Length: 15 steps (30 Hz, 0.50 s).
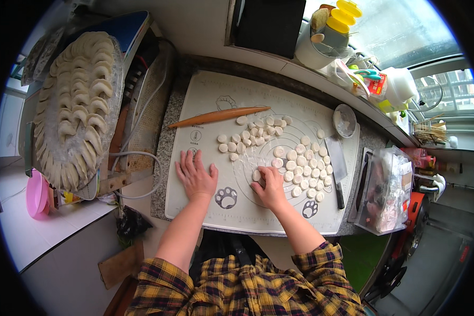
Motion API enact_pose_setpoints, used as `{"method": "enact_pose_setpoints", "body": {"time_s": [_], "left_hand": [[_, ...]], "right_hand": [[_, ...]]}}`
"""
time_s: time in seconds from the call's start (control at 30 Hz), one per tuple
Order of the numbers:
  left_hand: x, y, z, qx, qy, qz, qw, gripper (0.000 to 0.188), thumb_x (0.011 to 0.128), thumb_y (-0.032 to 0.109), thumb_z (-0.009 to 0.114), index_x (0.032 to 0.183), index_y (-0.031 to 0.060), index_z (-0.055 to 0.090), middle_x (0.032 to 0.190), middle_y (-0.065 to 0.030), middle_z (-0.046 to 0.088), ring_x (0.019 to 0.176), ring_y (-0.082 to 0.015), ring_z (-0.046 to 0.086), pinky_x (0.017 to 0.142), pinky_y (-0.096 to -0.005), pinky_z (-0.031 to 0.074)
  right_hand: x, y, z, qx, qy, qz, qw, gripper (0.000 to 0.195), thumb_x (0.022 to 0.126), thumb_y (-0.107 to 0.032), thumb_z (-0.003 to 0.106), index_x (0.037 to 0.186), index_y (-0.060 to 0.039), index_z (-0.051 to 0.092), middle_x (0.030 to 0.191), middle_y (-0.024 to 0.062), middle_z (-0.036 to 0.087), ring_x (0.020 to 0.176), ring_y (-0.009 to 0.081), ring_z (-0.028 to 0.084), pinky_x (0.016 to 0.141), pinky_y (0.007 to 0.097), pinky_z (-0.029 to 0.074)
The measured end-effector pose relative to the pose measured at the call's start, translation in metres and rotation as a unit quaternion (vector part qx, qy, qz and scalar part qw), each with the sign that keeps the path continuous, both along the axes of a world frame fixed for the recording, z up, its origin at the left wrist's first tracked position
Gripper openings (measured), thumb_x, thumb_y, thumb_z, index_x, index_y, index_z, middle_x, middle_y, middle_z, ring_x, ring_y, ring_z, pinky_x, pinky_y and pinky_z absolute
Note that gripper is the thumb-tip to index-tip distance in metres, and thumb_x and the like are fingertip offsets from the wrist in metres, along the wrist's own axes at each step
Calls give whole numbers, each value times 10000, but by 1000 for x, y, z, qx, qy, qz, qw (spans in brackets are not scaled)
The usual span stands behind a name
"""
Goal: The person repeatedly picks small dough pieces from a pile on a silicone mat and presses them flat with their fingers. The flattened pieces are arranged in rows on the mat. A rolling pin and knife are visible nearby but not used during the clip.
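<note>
A pale silicone pastry mat (237, 209) lies before me. My left hand (197, 176) rests palm down on its left part, fingers apart and holding nothing. Near the mat's middle, my right hand (271, 185) has its thumb and fingers around a small dough piece (256, 175); whether it grips the piece is hard to tell. Flattened dough rounds (307, 170) cover the mat to the right of that hand. Beyond both hands sit uncut-looking thicker dough pieces (245, 135), with a tapered wooden rolling pin (221, 117) behind them. A cleaver (336, 158) lies at the right.
A small bowl (344, 121) stands at the mat's back right corner. Right of the counter is a clear plastic bin (385, 193) with bags. At the left, a round tray (116, 98) holds many folded dumplings (79, 87). A grey cable (158, 166) loops beside the counter's left edge.
</note>
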State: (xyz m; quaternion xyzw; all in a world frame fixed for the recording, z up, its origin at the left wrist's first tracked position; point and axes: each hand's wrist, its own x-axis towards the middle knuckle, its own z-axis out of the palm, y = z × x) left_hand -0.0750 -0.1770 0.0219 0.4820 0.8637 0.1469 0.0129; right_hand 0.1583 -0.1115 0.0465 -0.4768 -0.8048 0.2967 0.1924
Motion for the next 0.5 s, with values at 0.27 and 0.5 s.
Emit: {"method": "enact_pose_setpoints", "body": {"time_s": [0.27, 0.5], "left_hand": [[0, 0, 3, -6, -15, -6, 1000, 675, 903, 349, 670, 1476, 85, 432, 1530, -155, 365, 1549, -331, 227, 1289, -559, 113], [0, 0, 2, -9, -19, -1, 1000, 675, 899, 350, 670, 1475, 90, 430, 1531, -152, 366, 1551, -330, 223, 1291, -555, 105]], "right_hand": [[8, 12, -8, -87, 44, 22, 995, 363, 789, -56, 824, 1092, -53, 626, 1032, 145, 604, 812, 339, 629, 705, 421, 535], [-1, 17, 3, -57, -4, 59, 997, 302, 815, -75, 824, 1027, -55, 610, 1015, 117, 565, 772, 281, 619, 672, 369, 537]]}}
